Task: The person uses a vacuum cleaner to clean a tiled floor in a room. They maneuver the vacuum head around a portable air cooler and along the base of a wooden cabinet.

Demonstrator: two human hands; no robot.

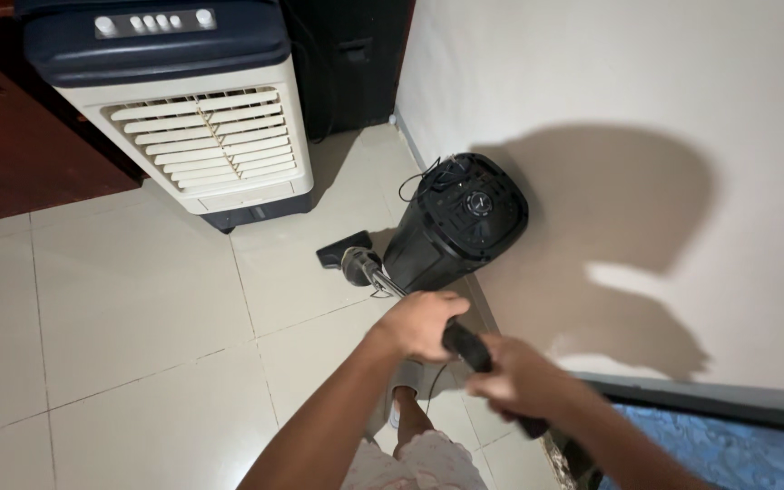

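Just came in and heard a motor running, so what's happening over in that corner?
A person holds a vacuum wand in both hands: left hand further down it, right hand on the black grip. The floor nozzle sits on the tiled floor between a white air cooler and a black speaker by the wall.

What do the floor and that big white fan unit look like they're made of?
The floor looks like glazed ceramic tile: pale, slightly glossy squares with thin grout lines. The fan unit seems to be moulded plastic: smooth cream louvres, a dark matte top and base.
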